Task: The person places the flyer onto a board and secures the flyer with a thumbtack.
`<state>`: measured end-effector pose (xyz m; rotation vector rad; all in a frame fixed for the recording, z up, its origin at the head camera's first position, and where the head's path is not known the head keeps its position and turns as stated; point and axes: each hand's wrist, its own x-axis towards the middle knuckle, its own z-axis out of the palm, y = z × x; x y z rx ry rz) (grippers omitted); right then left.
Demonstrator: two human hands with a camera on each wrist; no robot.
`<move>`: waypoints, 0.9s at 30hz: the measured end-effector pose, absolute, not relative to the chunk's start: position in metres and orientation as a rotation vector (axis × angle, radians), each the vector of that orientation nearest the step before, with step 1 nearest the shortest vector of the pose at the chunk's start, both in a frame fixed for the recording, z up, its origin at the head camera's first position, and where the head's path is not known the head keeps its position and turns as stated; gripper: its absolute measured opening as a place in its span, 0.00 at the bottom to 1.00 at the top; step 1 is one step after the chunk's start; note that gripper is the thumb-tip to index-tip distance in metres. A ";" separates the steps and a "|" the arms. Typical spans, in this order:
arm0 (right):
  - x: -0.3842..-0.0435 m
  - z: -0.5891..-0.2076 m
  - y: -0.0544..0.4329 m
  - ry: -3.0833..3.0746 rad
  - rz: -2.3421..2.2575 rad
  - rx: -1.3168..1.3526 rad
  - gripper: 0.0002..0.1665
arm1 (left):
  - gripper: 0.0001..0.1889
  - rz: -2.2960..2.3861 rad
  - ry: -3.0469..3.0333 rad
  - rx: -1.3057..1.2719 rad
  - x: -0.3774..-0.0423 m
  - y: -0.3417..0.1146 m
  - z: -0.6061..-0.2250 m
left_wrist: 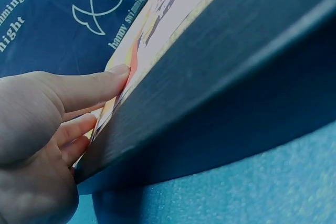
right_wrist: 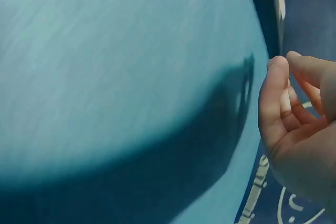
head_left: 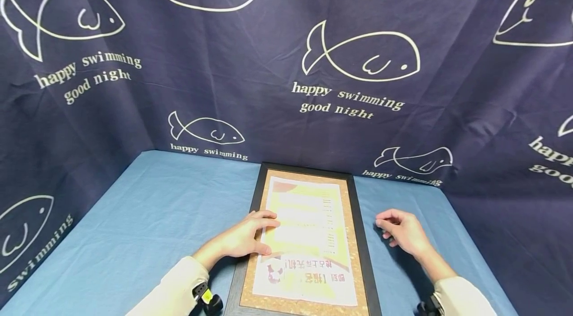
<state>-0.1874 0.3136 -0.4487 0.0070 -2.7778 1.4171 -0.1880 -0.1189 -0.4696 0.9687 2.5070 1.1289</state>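
Observation:
A framed cork board (head_left: 248, 281) with a black frame lies on the blue table, and a printed poster (head_left: 309, 288) with yellow and pink areas lies over its cork. The poster's print reads mirrored in the head view. My left hand (head_left: 246, 235) rests across the frame's left side, fingers spread and their tips on the poster. In the left wrist view the left thumb (left_wrist: 94, 87) touches the poster beside the black frame edge (left_wrist: 173, 82). Right of the board my right hand (head_left: 405, 231) hovers over the cloth, fingers loosely bent; nothing shows between its fingertips (right_wrist: 277, 66).
Blue cloth (head_left: 147, 216) covers the table on both sides of the board. A dark blue curtain (head_left: 277, 82) with white fish drawings hangs behind and at the sides; the board's far end is close to it. Both wrists wear small black devices (head_left: 212, 303).

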 end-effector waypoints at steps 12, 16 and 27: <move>-0.205 -0.440 0.265 -2.739 1.546 0.090 0.14 | 0.30 1.142 2.511 0.976 -0.187 -0.119 -0.468; -0.211 -0.441 0.251 -2.732 1.593 0.117 0.13 | 0.30 1.142 2.507 0.976 -0.187 -0.119 -0.469; -0.226 -0.438 0.215 -2.710 1.698 0.096 0.12 | 0.30 1.143 2.522 0.974 -0.187 -0.118 -0.469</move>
